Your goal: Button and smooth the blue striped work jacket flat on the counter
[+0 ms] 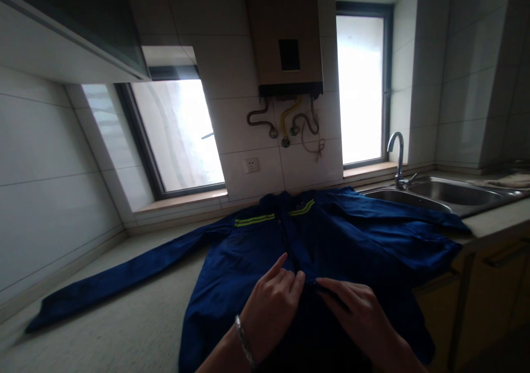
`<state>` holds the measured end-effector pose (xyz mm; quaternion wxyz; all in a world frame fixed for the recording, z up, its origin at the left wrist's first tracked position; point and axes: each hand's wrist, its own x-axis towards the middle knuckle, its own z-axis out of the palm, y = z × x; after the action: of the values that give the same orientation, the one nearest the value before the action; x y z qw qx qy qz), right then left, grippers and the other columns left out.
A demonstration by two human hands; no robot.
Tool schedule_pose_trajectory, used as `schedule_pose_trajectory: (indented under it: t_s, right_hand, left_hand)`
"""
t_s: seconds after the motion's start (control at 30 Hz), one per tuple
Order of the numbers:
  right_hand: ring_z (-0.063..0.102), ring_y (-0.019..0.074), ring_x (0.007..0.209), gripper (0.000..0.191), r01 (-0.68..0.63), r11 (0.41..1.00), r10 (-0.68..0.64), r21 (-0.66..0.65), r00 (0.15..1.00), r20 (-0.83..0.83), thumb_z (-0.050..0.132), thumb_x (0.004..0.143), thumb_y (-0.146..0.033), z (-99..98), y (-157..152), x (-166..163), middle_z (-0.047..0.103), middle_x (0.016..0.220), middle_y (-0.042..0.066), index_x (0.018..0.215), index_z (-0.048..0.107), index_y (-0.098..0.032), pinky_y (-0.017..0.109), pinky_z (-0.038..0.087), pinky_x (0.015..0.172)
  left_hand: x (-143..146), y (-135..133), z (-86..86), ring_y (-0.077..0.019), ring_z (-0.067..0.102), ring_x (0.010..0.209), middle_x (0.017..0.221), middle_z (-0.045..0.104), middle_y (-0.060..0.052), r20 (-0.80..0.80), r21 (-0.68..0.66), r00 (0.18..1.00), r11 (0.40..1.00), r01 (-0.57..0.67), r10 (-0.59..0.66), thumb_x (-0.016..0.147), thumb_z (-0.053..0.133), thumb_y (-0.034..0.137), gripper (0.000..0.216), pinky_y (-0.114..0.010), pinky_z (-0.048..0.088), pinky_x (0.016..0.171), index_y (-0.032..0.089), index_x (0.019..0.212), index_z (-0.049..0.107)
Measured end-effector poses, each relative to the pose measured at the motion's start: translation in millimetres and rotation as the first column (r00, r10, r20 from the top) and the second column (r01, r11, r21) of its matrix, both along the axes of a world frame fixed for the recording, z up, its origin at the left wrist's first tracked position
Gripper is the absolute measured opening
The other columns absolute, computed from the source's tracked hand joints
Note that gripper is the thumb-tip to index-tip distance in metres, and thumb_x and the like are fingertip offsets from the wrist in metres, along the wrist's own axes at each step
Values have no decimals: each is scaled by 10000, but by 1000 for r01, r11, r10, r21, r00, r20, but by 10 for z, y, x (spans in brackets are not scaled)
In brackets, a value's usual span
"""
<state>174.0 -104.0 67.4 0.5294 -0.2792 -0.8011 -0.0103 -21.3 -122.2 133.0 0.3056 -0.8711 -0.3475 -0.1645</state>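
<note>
A dark blue work jacket (244,257) with yellow-green stripes on its chest lies spread over the counter, collar toward the wall. One sleeve stretches out to the left; the other reaches toward the sink on the right. My left hand (273,298), with a bracelet at the wrist, is closed on the jacket's front edge, its index finger pointing up. Close beside it, my right hand (356,306) pinches the same front opening between thumb and fingers. The small part between the fingertips is too dark to make out. The jacket's lower part is in shadow.
A steel double sink (459,192) with a curved faucet (398,160) is at the right, past the right sleeve. The pale counter (136,301) shows at the left. A water heater (285,30) with pipes hangs on the tiled wall between two windows. Cabinets (488,284) stand below the counter.
</note>
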Motion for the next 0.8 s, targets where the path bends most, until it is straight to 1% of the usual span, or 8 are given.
schedule_pose_trajectory:
  t_s: [0.1, 0.37, 0.53, 0.8]
  right_hand:
    - [692, 141, 766, 188, 1, 1000, -1, -16, 1000, -4, 505, 917, -220, 3, -3, -2, 715, 915, 38, 1065, 614, -183, 201, 573, 716]
    - [693, 143, 745, 205, 14, 1000, -14, 8, 1000, 22, 474, 925, -209, 31, -12, 10, 716, 899, 46, 1054, 629, -176, 205, 578, 713]
    - [691, 141, 753, 203, 9, 1000, -9, -1, 999, 36, 472, 930, -211, 29, -8, 10, 713, 909, 44, 1071, 614, -179, 202, 573, 706]
    - [690, 141, 751, 202, 18, 1000, -18, -8, 999, 35, 458, 938, -219, 62, -9, -2, 714, 898, 51, 1052, 620, -175, 207, 572, 702]
  left_hand:
    - [-2, 3, 7, -104, 615, 678, 724, 618, 3, -8, 0, 1000, 1000, -3, 3, 842, 328, 10, 345, -369, 419, 1049, 106, 1056, 582]
    - [0, -18, 2, -112, 613, 684, 736, 619, -4, -16, -17, 1000, 1000, -13, 13, 844, 326, 14, 350, -371, 406, 1060, 107, 1063, 582]
    - [-1, -16, 1, -110, 607, 670, 716, 610, 1, -18, -32, 1000, 999, -18, 17, 839, 325, 11, 354, -375, 402, 1063, 105, 1059, 585]
    - [-6, -30, 9, -108, 598, 662, 709, 606, 6, -27, 9, 1000, 1000, 9, -8, 855, 309, 25, 351, -367, 408, 1057, 113, 1060, 580]
